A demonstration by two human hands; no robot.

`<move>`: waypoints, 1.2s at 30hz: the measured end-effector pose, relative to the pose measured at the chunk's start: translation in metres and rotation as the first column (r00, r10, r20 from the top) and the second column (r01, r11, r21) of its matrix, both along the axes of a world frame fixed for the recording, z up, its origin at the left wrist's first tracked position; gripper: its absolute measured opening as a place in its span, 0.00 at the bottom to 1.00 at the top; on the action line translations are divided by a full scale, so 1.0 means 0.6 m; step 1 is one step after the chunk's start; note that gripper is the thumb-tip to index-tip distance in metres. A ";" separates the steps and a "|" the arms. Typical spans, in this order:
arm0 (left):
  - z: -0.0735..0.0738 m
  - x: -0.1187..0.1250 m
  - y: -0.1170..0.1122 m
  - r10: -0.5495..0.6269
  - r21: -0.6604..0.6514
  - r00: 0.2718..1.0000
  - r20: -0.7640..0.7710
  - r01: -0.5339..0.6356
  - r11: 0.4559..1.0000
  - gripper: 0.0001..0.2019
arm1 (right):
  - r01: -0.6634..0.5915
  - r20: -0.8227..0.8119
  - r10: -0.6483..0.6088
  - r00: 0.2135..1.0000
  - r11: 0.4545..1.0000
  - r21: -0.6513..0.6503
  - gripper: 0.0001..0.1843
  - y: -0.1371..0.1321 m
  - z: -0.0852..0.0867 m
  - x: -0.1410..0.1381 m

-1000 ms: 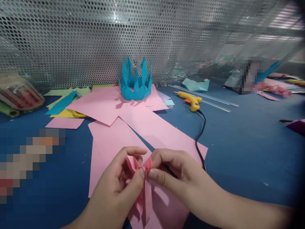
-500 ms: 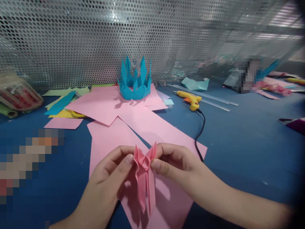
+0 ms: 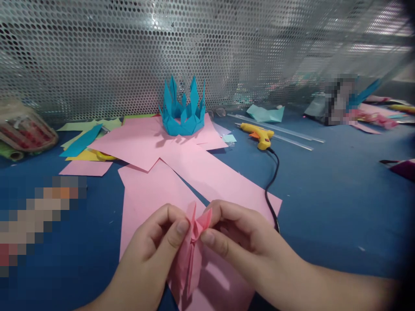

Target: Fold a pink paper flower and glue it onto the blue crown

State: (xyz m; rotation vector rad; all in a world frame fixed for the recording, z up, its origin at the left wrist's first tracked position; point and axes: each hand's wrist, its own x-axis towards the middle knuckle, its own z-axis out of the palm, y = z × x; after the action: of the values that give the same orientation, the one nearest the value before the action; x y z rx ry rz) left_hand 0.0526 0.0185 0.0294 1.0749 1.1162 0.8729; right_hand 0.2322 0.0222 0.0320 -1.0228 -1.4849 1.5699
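A pink folded-paper figure (image 3: 191, 255), with pointed tips at its top and long flaps hanging below, is held up between both hands. My left hand (image 3: 155, 246) pinches its upper left side between thumb and forefinger. On the other side, my right hand (image 3: 246, 242) grips the upper right tip the same way, its thumb near the folded centre. Under the hands lie large sheets of pink paper (image 3: 149, 190). Farther back, a blue folded-paper crown (image 3: 183, 121) stands upright on more pink paper.
To the right lies a yellow glue gun (image 3: 257, 134) with a black cord, beside clear glue sticks (image 3: 292, 140). Coloured paper scraps (image 3: 86, 142) and a plastic jar (image 3: 26, 125) are at the left. A perforated metal panel (image 3: 129, 56) rises behind the blue table (image 3: 324, 207).
The pink paper figure has come slightly lower and turned, so its centre fold faces more sideways. Both hands have moved down with it and still pinch its sides.
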 end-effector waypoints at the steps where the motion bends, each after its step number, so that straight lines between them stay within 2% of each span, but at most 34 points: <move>1: 0.001 0.001 -0.001 -0.005 0.006 1.000 0.005 0.005 1.000 0.22 | -0.012 0.036 0.011 0.999 1.000 0.026 0.13 -0.001 0.000 0.001; 3: 0.003 0.006 -0.003 0.005 0.012 1.000 -0.003 -0.005 1.000 0.21 | -0.061 0.137 0.050 0.989 0.995 0.082 0.13 -0.002 0.001 0.004; 7: 0.011 0.018 -0.010 0.094 0.065 0.993 -0.066 -0.090 0.994 0.18 | -0.194 0.307 0.132 0.943 0.964 0.182 0.16 -0.003 0.012 0.005; 10: 0.019 0.020 -0.010 0.069 0.079 0.994 -0.080 -0.063 0.995 0.17 | -0.230 0.299 0.140 0.944 0.928 0.294 0.17 -0.003 0.019 0.004; 12: 0.022 0.019 -0.009 0.036 0.082 0.997 -0.068 -0.030 0.996 0.18 | -0.244 0.285 0.153 0.946 0.917 0.316 0.16 -0.002 0.021 0.003; 17: 0.015 0.016 -0.011 -0.003 0.100 0.997 -0.075 0.011 0.995 0.21 | -0.318 0.307 0.236 0.922 0.914 0.253 0.14 0.002 0.022 0.004; 21: 0.005 0.011 -0.015 -0.077 0.071 0.994 -0.072 0.082 0.994 0.21 | -0.348 0.252 0.294 0.922 0.915 0.205 0.12 0.003 0.020 0.007; 25: 0.002 0.009 -0.015 -0.137 -0.012 0.990 -0.032 0.136 0.991 0.23 | -0.354 0.166 0.341 0.925 0.933 0.059 0.10 0.003 0.015 0.008; 28: 0.009 0.014 -0.013 -0.092 -0.076 0.995 0.036 0.095 0.993 0.24 | -0.349 0.096 0.350 0.932 0.937 -0.027 0.13 0.006 0.013 0.009; 30: 0.015 0.018 -0.012 -0.044 -0.064 0.997 0.058 0.048 0.997 0.23 | -0.333 0.075 0.334 0.939 0.942 -0.032 0.17 0.009 0.015 0.009; 33: 0.021 0.022 -0.012 0.021 -0.012 0.999 0.034 -0.021 1.000 0.21 | -0.287 0.107 0.283 0.953 0.957 0.027 0.25 0.012 0.021 0.009; 36: 0.018 0.020 -0.013 0.013 0.040 1.000 -0.007 -0.013 0.999 0.19 | -0.286 0.154 0.273 0.950 0.955 0.074 0.29 0.014 0.027 0.012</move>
State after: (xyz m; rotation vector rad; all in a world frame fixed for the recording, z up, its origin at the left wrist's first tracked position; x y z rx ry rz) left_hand 0.0646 0.0106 0.0403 1.1054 1.1167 0.9053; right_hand 0.2393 0.0306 0.0480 -0.9155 -1.8528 1.6273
